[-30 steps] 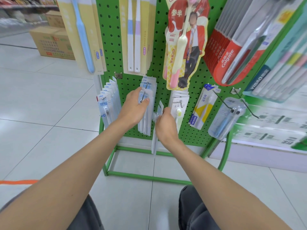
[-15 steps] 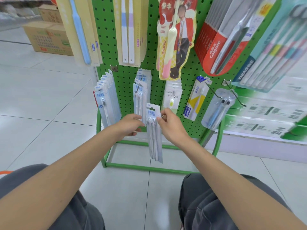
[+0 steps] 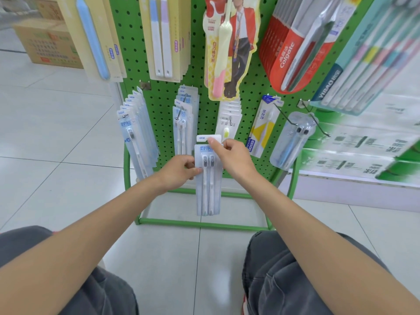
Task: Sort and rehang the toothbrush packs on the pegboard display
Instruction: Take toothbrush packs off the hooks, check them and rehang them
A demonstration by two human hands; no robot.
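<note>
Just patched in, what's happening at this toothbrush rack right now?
A person facing the green perforated pegboard holds one pale blue two-brush blister pack upright, off the hooks. The right hand pinches its white hanging tab; the left hand grips its left edge. Similar blue packs hang on lower-row hooks behind.

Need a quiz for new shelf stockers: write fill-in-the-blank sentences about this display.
1. The pack being held contains ___ toothbrushes.
2. The right hand pinches its ___ tab, while the left hand grips its side.
3. The pegboard is coloured ___.
4. The red packs carry the brand ___.
Missing words: two; top; green; Colgate.
</note>
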